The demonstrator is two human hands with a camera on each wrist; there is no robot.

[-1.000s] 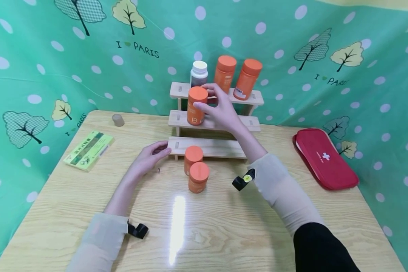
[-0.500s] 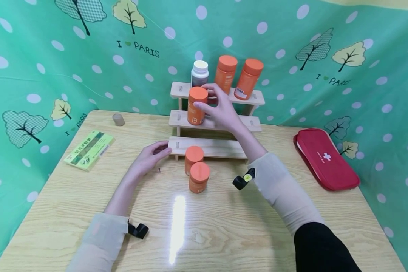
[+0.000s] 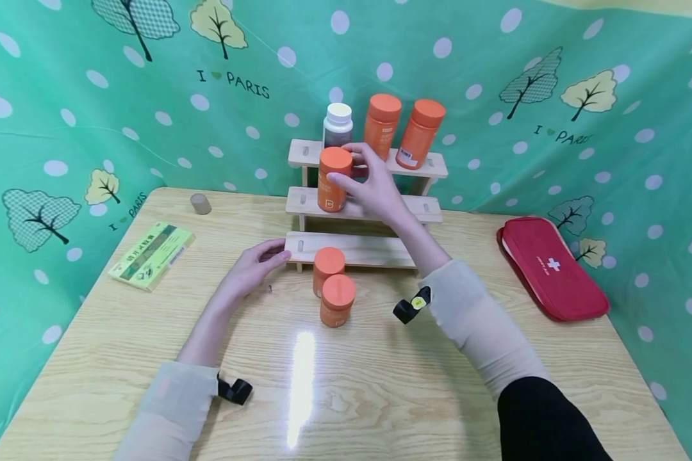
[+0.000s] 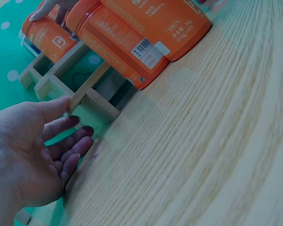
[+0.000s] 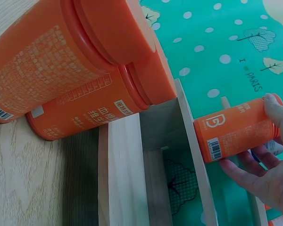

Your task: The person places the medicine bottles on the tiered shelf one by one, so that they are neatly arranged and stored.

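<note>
My right hand (image 3: 375, 186) holds an orange bottle (image 3: 330, 186) that stands upright at the left of the middle shelf. Its thumb lies at the front and the fingers go round the side and back, as the right wrist view also shows. At the left end of the bottom step of the wooden three-tier rack (image 3: 352, 248), my left hand (image 3: 254, 266) touches the wood with its thumb tip (image 4: 61, 104). Its other fingers are loosely bent and hold nothing. Before the rack stand two more orange bottles, a rear one (image 3: 329, 264) and a front one (image 3: 337, 304).
The top shelf bears a white-capped bottle (image 3: 338, 121), an upright orange bottle (image 3: 382, 121) and a tilted one (image 3: 420, 134). To the left lie a green-yellow box (image 3: 152, 256) and a small grey-brown cylinder (image 3: 200, 203). A red first-aid pouch (image 3: 553, 272) lies right.
</note>
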